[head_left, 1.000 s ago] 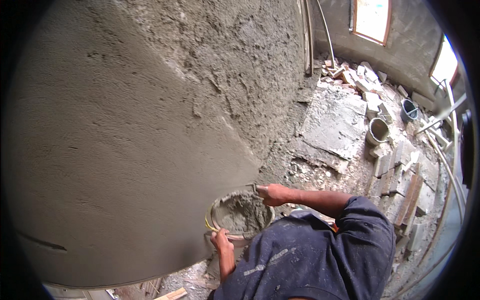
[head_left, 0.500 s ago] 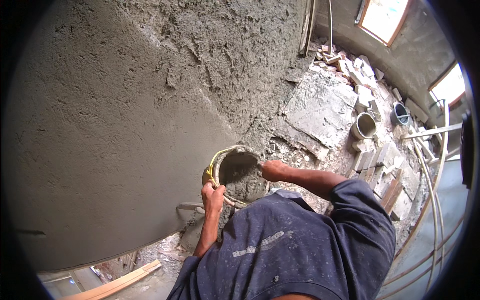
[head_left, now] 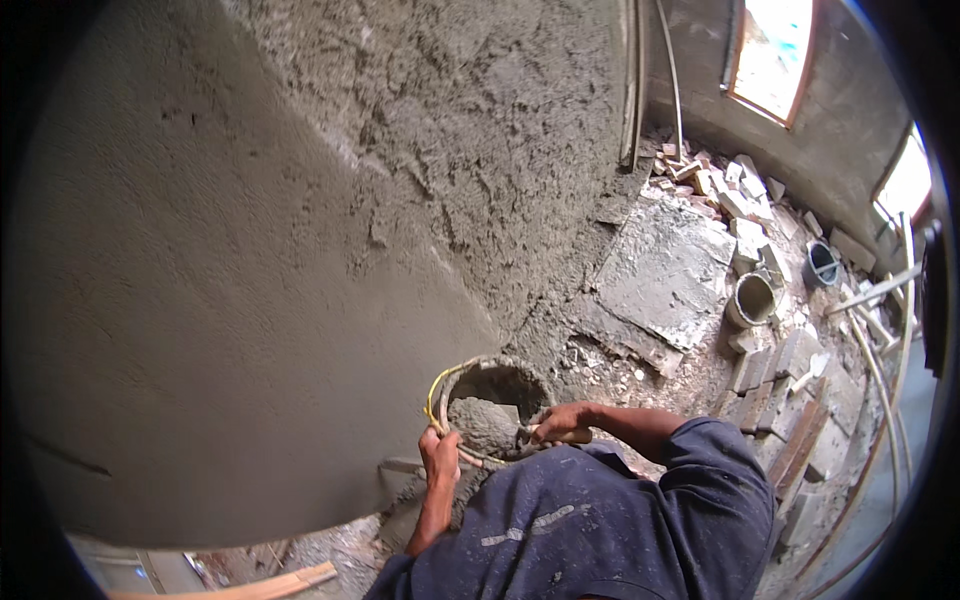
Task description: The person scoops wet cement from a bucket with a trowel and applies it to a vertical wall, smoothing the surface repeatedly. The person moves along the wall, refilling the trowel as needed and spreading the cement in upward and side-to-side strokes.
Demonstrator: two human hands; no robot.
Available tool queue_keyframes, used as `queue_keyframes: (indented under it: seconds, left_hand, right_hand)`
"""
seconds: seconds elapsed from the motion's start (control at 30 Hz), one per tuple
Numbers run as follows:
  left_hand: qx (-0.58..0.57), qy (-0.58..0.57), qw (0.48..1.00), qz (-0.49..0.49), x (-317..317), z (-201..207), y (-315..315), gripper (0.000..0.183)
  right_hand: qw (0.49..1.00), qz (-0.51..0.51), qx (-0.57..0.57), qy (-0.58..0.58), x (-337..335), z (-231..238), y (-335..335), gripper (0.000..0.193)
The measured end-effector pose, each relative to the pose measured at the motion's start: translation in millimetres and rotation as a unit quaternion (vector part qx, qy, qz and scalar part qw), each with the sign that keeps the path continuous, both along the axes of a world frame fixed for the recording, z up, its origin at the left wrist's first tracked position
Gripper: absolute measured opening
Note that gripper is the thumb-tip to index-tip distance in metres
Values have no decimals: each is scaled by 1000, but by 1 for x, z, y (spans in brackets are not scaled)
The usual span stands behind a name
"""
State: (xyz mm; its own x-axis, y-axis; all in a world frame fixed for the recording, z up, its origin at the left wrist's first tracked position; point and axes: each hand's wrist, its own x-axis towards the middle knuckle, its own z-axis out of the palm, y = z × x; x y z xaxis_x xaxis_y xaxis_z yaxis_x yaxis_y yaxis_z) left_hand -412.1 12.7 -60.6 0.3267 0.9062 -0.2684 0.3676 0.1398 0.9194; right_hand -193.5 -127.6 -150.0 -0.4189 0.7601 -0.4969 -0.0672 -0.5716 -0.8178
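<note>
At lower centre of the frame, grasping the near-left rim of a mortar-caked bucket (head_left: 510, 380) with the left hand (head_left: 440, 455), just beside a loop of yellow cord (head_left: 431, 402). Clenched around the handle of a trowel (head_left: 575, 437) with the right hand (head_left: 560, 422), at the bucket's right edge. Within the bucket's mouth, a thick lump of wet mortar (head_left: 482, 425), apparently heaped on a mostly hidden blade; impossible to tell whether lifted free or resting on more below.

Probably only partway along, judging by the wall (head_left: 220, 350): evenly coated and fairly smooth across the left and lower left of the frame, but coarse and ridged over a rough stretch (head_left: 500, 160) from upper centre down towards the bucket. Seemingly left to level: that coarser area, divided from the smoother coat by a slanting edge. No contact between trowel and wall visible. Off to the right, well apart from the hands, a grey pail (head_left: 738, 312), a dark pail (head_left: 822, 262) and, higher up, a heap of broken blocks (head_left: 705, 188).
</note>
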Motion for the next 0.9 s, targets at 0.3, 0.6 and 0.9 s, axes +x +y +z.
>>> queue_keyframes:
  seconds: [0.3, 0.6, 0.9]
  left_hand:
    - [-111, -96, 975, 169, -31, -53, 29, 16]
    - [-126, -40, 955, 264, -81, -76, 40, 17]
    - [-115, -118, 946, 279, -100, -10, -2, 31]
  right_hand:
    - [981, -138, 3, 133, -6, 23, -4, 27]
    - [705, -597, 382, 30, 122, 215, 13, 36]
    - [12, -880, 369, -297, 269, 313, 104, 32]
